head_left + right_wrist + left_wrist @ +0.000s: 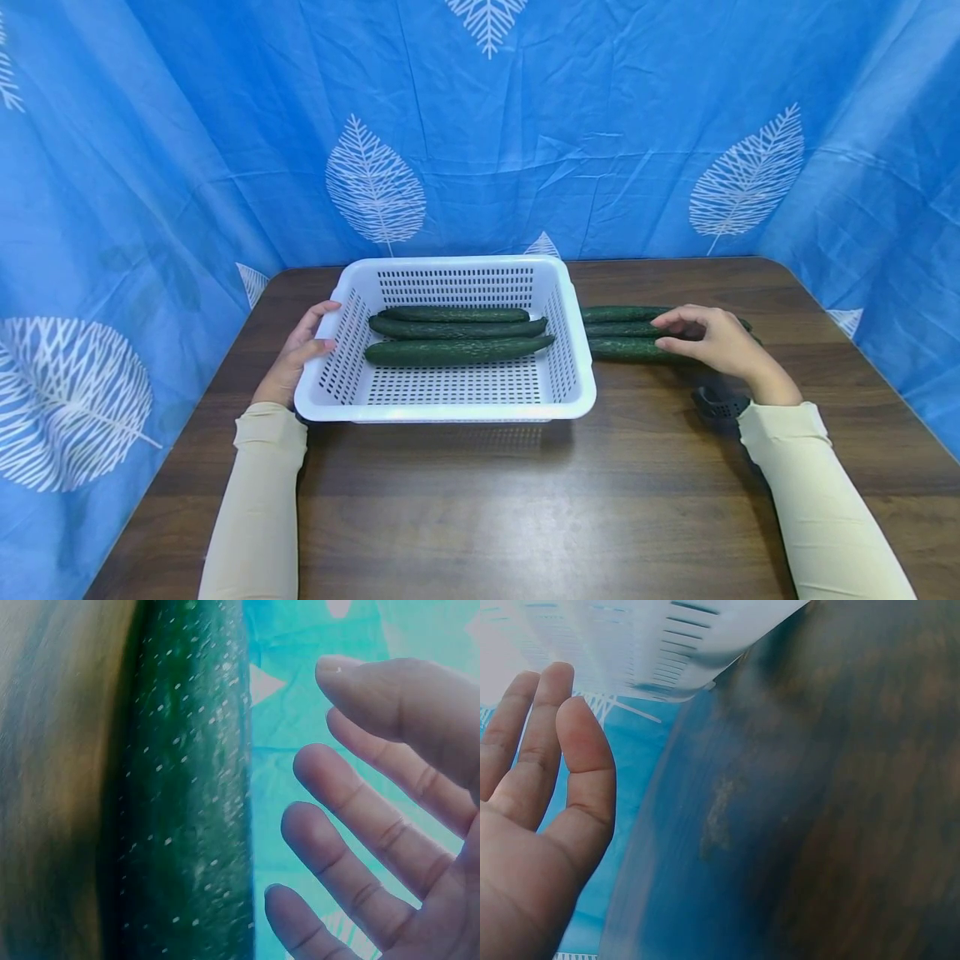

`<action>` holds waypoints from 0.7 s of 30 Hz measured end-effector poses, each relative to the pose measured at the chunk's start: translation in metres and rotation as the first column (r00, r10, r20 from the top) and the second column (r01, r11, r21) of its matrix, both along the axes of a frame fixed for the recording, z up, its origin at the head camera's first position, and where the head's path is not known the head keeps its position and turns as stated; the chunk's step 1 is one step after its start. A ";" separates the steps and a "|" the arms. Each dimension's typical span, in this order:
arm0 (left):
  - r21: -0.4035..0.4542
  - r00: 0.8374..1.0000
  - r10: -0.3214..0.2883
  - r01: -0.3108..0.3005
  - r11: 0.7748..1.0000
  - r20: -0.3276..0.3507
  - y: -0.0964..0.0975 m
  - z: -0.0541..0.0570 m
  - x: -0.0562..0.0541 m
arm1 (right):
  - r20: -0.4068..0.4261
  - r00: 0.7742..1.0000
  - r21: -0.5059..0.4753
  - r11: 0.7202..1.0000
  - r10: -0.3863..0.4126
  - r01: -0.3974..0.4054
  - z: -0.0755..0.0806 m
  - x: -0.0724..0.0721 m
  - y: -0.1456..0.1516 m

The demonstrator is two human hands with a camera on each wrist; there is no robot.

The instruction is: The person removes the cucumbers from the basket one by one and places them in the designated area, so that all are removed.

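Observation:
A white plastic basket [450, 412] with slotted walls stands on the table, three dark green cucumbers [459, 352] lying side by side in it. My left hand [294, 358] is at its left side, thumb and fingertips at the rim. In the left wrist view, the fingers [538, 750] are extended toward the basket's outer wall [630, 652]. To the right of the basket, three more cucumbers [626, 349] lie in a row on the table. Over their right part is my right hand [716, 337], fingers spread and gently bent, holding nothing; a cucumber [187, 795] fills much of the right wrist view.
The brown wooden table [480, 500] extends in front of the basket toward me. A blue curtain [570, 150] with white leaf prints hangs behind the table and along both sides. A black band [720, 405] shows under the right wrist.

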State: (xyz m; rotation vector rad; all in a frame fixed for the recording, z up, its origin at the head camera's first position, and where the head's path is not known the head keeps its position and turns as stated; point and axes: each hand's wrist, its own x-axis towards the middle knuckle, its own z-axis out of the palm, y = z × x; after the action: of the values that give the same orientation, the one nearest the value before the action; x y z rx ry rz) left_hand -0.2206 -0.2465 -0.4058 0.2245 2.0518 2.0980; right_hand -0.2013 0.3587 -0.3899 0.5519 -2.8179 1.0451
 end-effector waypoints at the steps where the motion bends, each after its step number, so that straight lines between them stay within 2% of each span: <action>1: 0.001 1.000 0.000 0.000 1.000 0.000 0.000 0.000 0.000 | 0.000 1.000 0.005 1.000 -0.002 0.002 0.001 0.000 -0.001; 7: 0.026 1.000 -0.005 0.005 1.000 0.002 0.001 -0.001 -0.001 | 0.010 1.000 0.019 1.000 0.001 -0.001 0.007 0.002 -0.009; 12: 0.046 1.000 -0.009 0.010 0.999 -0.020 0.001 -0.002 -0.004 | 0.009 0.999 -0.007 0.999 0.036 -0.036 0.010 0.002 -0.013; 21: 0.055 1.000 -0.013 0.013 0.998 -0.004 0.000 -0.003 -0.003 | 0.065 0.989 -0.170 0.978 0.132 -0.120 0.015 0.005 -0.019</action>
State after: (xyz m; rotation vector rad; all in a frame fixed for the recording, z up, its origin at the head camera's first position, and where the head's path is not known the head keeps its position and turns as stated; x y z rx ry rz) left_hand -0.2234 -0.2460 -0.4092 0.2501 1.9905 2.1500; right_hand -0.1965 0.3401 -0.3745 0.6945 -2.7551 1.3366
